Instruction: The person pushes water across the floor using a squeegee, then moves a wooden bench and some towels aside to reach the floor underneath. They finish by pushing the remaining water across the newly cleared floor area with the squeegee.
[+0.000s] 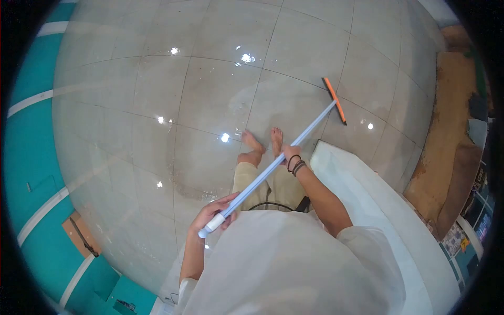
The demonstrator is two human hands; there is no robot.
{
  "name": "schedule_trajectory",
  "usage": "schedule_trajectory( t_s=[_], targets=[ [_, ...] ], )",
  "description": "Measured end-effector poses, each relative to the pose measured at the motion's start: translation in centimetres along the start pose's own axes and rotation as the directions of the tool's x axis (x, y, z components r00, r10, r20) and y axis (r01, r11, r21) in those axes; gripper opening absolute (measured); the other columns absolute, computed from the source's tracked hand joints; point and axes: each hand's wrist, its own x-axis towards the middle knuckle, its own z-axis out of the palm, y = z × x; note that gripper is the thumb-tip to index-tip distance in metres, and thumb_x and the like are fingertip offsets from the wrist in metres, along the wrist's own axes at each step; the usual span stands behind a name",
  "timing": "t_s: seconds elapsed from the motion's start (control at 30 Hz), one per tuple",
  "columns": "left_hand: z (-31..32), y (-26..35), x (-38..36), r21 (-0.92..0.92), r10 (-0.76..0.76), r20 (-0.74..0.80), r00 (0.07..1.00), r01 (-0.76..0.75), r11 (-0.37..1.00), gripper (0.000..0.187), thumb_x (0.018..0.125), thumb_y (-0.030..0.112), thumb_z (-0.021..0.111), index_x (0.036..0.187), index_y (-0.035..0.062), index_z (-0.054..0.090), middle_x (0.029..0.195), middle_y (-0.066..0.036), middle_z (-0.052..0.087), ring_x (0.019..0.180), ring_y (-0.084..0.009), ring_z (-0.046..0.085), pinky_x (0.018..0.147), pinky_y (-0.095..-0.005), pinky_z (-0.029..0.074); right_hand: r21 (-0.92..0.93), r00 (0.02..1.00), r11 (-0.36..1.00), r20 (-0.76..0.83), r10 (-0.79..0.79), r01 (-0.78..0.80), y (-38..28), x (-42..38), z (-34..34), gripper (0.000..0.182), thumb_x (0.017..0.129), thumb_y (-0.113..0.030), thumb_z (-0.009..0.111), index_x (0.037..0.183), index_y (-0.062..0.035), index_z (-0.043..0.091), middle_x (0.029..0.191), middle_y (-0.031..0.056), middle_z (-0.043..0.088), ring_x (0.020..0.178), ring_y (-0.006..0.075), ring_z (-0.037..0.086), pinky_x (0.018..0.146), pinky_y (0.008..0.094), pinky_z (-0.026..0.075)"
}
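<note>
A long light-blue pole [262,176] runs diagonally from the lower left to the upper right. At its far end an orange squeegee head [335,100] with a dark edge rests on the wet tiled floor [220,94]. My left hand [214,211] is around the near end of the pole, by its white collar, with the fingers partly hidden beneath it. Farther up the shaft, my right hand [292,153] is closed on the pole, with dark bands on the wrist.
My bare feet [265,140] stand on the tiles below the pole. A white raised ledge [367,194] is close on my right. Beyond it lies a brown board [438,131]. Teal panels with white strips [31,152] line the left side.
</note>
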Motion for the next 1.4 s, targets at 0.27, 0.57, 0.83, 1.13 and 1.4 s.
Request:
schedule_trajectory(
  t_s=[0.27, 0.57, 0.83, 1.13, 1.4],
  targets=[
    [2.0, -0.1, -2.1, -0.512, 0.487, 0.019, 0.873, -0.41, 0.755, 0.073, 0.073, 0.044, 0.044, 0.127, 0.0007, 0.023, 0.127, -0.021, 0.029, 0.121, -0.0308, 0.022, 0.1, -0.041, 0.014, 0.062, 0.997, 0.995, -0.016, 0.081, -0.08, 0.1, 0.7, 0.0, 0.008, 0.066, -0.007, 0.046, 0.063, -0.0008, 0.043, 0.052, 0.0092, 0.044, 0.042, 0.0217, 0.048, 0.035, 0.0353, 0.041],
    [0.2, 0.6, 1.9, 0.108, 0.568, 0.575, 0.589, -0.743, 0.661, 0.049, 0.073, 0.039, 0.042, 0.097, -0.0031, 0.055, 0.113, -0.023, 0.045, 0.119, -0.0349, 0.024, 0.097, -0.0439, 0.013, 0.067, 1.0, 0.997, 0.01, 0.024, -0.024, -1.1, 3.7, -3.2, 0.008, 0.064, -0.01, 0.048, 0.063, -0.0042, 0.043, 0.051, 0.0062, 0.042, 0.041, 0.0207, 0.046, 0.04, 0.0338, 0.043],
    [-1.7, -0.8, 2.4, 0.014, 0.525, 0.479, 0.704, -0.604, 0.797, 0.05, 0.079, 0.044, 0.036, 0.076, -0.0024, 0.056, 0.079, -0.013, 0.053, 0.104, -0.0291, 0.037, 0.091, -0.0396, 0.023, 0.0, 0.999, 0.999, -0.026, 0.047, -0.047, -1.3, 4.4, -2.3, 0.006, 0.064, -0.01, 0.048, 0.064, -0.0056, 0.045, 0.051, 0.0058, 0.045, 0.042, 0.0194, 0.048, 0.038, 0.0311, 0.041],
    [-2.6, -0.2, 1.9, -0.053, 0.546, 0.406, 0.733, -0.577, 0.815, 0.069, 0.08, 0.056, 0.021, 0.089, -0.004, 0.054, 0.068, -0.01, 0.048, 0.106, -0.026, 0.036, 0.091, -0.0367, 0.022, -0.07, 1.0, 0.998, -0.022, 0.003, -0.005, -0.4, 3.4, -1.4, 0.014, 0.069, -0.016, 0.047, 0.07, -0.0023, 0.046, 0.053, 0.0084, 0.047, 0.044, 0.0218, 0.052, 0.039, 0.0341, 0.044],
    [-4.4, 1.2, 2.1, -0.084, 0.524, 0.306, 0.795, -0.526, 0.846, 0.081, 0.079, 0.06, 0.007, 0.086, -0.0054, 0.054, 0.057, -0.006, 0.044, 0.091, -0.024, 0.043, 0.086, -0.0364, 0.029, 0.081, 0.98, 0.992, -0.163, 0.113, -0.101, -0.7, 5.8, 0.9, 0.014, 0.073, -0.015, 0.047, 0.082, -0.0044, 0.043, 0.054, 0.0094, 0.049, 0.044, 0.0193, 0.051, 0.036, 0.0328, 0.043]
  ],
)
